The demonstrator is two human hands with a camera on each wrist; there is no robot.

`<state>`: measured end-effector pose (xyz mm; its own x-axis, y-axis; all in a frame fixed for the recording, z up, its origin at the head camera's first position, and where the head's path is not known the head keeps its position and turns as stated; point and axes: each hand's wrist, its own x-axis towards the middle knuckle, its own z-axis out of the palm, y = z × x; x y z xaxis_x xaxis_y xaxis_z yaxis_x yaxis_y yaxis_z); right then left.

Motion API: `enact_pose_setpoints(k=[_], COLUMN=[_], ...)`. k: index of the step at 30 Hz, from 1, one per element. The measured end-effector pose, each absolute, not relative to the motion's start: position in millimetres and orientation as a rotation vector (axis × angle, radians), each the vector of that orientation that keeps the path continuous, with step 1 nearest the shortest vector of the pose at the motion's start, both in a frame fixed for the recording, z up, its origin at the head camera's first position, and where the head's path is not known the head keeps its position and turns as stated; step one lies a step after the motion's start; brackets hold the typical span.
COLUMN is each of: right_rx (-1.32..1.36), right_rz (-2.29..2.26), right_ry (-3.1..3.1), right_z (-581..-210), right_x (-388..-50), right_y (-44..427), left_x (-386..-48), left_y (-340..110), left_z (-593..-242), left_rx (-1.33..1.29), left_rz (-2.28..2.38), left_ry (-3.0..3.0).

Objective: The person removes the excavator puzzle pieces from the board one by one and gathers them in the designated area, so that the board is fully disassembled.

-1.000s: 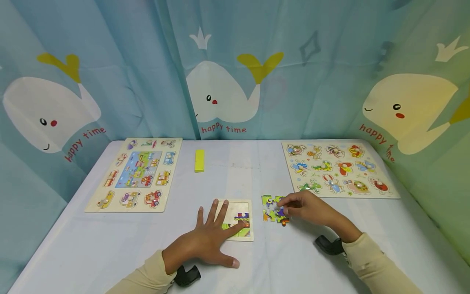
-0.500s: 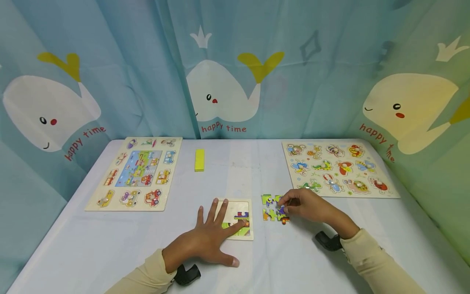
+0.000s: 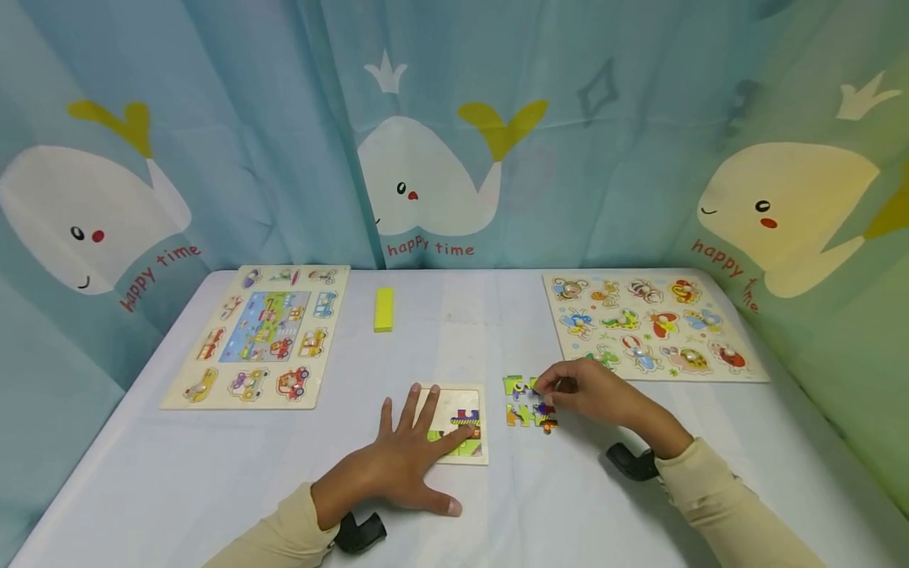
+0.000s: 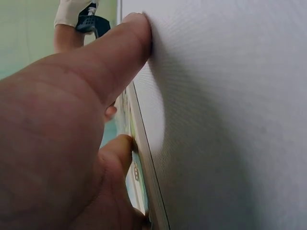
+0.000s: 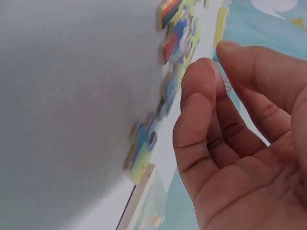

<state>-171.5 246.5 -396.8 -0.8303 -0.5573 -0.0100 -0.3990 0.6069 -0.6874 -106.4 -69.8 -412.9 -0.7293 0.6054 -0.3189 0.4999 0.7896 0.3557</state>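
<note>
My left hand (image 3: pixel 398 465) lies spread on the small square puzzle tray (image 3: pixel 485 442), fingers straight across its left part and the thumb on the cloth. Purple, red and green pieces lie in the tray's lower right. In the left wrist view the hand (image 4: pixel 53 134) has its fingers against the tray's edge (image 4: pixel 146 143). Right of the tray are several loose jigsaw pieces (image 3: pixel 521 414). Just over their right side is my right hand (image 3: pixel 596 390), fingers bent. The right wrist view shows this hand (image 5: pixel 240 129) beside the pieces (image 5: pixel 144 148), with nothing visible between thumb and fingers.
A vehicle puzzle board (image 3: pixel 170 386) lies at the left, an insect puzzle board (image 3: pixel 753 375) at the right. A yellow block (image 3: pixel 384 309) sits towards the back. Behind the white-covered table (image 3: pixel 284 457) hangs a blue curtain (image 3: pixel 284 158) with whales.
The right hand has shifted very slightly up and left over the loose pieces. The left hand stays spread on the tray. The head view has moved a little.
</note>
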Motion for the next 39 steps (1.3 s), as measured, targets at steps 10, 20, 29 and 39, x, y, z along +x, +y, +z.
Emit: enact_pose_setpoints(k=[10,20,29,39], right_rx=[-0.788,-0.841,-0.903,-0.927], right_rz=[-1.104,-1.134,-1.134,-1.160], right_ry=[2.534,2.472,2.454,2.365], right_z=[-397,-400,-398,-401], right_x=[-173,-175,-177,-178], right_y=[225,202,185,167], left_x=[-106,-103,-103,-104], left_y=[-65,-58,-57,-56], left_z=[-412,-409,-410,-411], left_rx=[0.847,0.913,0.968,0.898], left_rz=[0.370,0.313,0.230,0.258], left_ry=[2.608,2.566,2.546,2.507])
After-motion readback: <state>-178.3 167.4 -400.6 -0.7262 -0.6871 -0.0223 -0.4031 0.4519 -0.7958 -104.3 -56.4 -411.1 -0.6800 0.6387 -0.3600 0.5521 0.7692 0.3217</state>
